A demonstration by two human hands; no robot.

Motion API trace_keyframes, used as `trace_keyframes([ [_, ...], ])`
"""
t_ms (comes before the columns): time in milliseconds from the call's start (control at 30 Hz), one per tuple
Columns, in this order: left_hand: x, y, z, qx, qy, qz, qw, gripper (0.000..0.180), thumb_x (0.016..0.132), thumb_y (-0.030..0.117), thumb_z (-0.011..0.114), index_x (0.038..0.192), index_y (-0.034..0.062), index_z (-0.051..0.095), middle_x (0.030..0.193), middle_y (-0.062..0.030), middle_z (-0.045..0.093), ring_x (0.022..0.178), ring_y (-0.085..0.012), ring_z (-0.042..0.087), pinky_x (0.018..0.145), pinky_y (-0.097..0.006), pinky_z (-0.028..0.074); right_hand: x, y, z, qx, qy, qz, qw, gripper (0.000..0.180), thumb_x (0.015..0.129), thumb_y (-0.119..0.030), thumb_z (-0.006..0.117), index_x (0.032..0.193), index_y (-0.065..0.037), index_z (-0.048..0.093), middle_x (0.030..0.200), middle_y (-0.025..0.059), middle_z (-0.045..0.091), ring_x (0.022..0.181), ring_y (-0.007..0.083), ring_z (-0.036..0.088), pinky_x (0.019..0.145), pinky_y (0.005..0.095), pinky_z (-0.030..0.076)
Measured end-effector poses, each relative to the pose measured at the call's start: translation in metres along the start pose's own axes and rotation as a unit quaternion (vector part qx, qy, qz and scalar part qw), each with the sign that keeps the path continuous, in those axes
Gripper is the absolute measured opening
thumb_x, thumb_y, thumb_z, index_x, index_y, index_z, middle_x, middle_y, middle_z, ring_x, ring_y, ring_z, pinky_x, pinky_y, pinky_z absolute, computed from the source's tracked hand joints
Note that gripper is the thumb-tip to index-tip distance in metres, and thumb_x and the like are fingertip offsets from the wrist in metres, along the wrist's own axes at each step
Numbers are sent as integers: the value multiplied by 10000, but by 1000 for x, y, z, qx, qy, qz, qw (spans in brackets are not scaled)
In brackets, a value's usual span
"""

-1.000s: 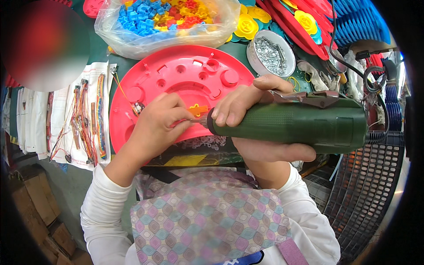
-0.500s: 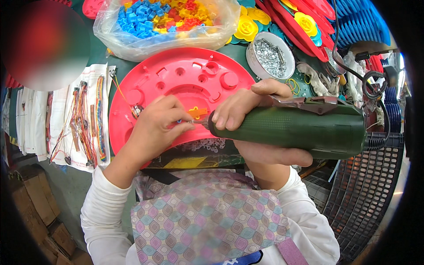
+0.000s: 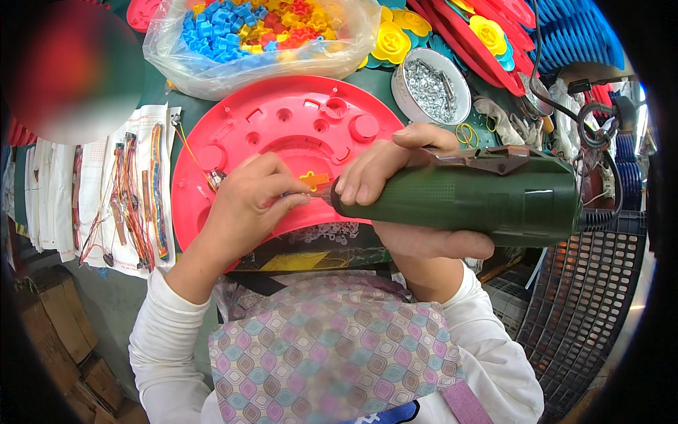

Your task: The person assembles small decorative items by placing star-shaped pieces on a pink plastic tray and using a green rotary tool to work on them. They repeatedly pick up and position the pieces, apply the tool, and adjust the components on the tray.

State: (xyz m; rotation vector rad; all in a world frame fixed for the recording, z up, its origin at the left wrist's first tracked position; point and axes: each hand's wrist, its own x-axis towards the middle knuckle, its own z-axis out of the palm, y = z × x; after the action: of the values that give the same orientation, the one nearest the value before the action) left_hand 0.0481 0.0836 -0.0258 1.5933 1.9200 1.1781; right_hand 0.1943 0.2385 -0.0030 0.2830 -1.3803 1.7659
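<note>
My right hand [image 3: 374, 169] is wrapped around a dark green electric screwdriver [image 3: 466, 201], held level with its bit toward the left. Its brown lever [image 3: 487, 162] faces up. At the bit's tip, my left hand [image 3: 247, 205] has thumb and forefinger pinched together; whatever sits between them is hidden by the fingertips. Both hands are over a curved red plastic shell [image 3: 300, 92] with round posts and slots. Just beyond the pinch lies a small orange piece [image 3: 316, 181] on the shell. A wired metal part [image 3: 214, 178] rests at the shell's left side.
Behind the shell sits a clear bag [image 3: 212, 83] of blue, yellow and red pieces. A white bowl of screws [image 3: 432, 88] stands at its right. Wire bundles [image 3: 127, 191] lie on white paper at the left. Small clear parts [image 3: 325, 232] lie near the table edge.
The view has shifted slightly. My left fingertips have closed further around the bit's tip, and a blue bit of something seen between the fingers is now hidden. The screwdriver stays in my right hand.
</note>
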Motion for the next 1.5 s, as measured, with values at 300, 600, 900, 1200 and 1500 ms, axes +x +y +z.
trace_keyframes([
  [300, 1, 3, -1, 44, -5, 20, 999, 99, 806, 97, 805, 872, 78, 734, 866, -71, 618, 849, -277, 634, 730, -391, 516, -2, -8, 6, -18, 37, 39, 998, 1286, 629, -1034, 471, 1357, 26, 451, 775, 128, 648, 671, 263, 659, 656, 418, 590],
  [600, -1, 1, -1, 17, -12, 13, 1000, 112, 797, 102, 817, 875, 87, 737, 868, -60, 616, 840, -271, 623, 729, -384, 513, -6, -8, 8, -9, 51, 39, 998, 1296, 630, -1041, 462, 1368, 25, 457, 777, 126, 655, 665, 261, 662, 647, 416, 590],
  [900, 0, 5, -4, 42, -35, 13, 998, 154, 791, 83, 825, 911, 58, 732, 899, -73, 615, 874, -250, 622, 757, -358, 501, -2, -7, 3, 20, 22, 9, 1000, 1310, 607, -1043, 474, 1371, 21, 458, 772, 127, 654, 671, 271, 664, 660, 422, 590],
  [1200, 0, 4, -4, 23, -32, 6, 999, 165, 815, 42, 793, 963, 52, 721, 920, -92, 625, 908, -266, 645, 771, -380, 518, 0, -5, 5, 18, 22, 26, 999, 1301, 607, -1038, 476, 1356, 26, 452, 780, 129, 652, 684, 266, 665, 685, 421, 592],
  [1500, 1, 0, 1, 56, 2, 43, 998, 137, 823, 38, 784, 921, 37, 688, 896, -99, 600, 864, -276, 629, 745, -376, 521, 1, 1, 7, 21, 46, 77, 996, 1308, 603, -1037, 478, 1351, 35, 437, 790, 137, 653, 695, 259, 668, 697, 410, 596],
])
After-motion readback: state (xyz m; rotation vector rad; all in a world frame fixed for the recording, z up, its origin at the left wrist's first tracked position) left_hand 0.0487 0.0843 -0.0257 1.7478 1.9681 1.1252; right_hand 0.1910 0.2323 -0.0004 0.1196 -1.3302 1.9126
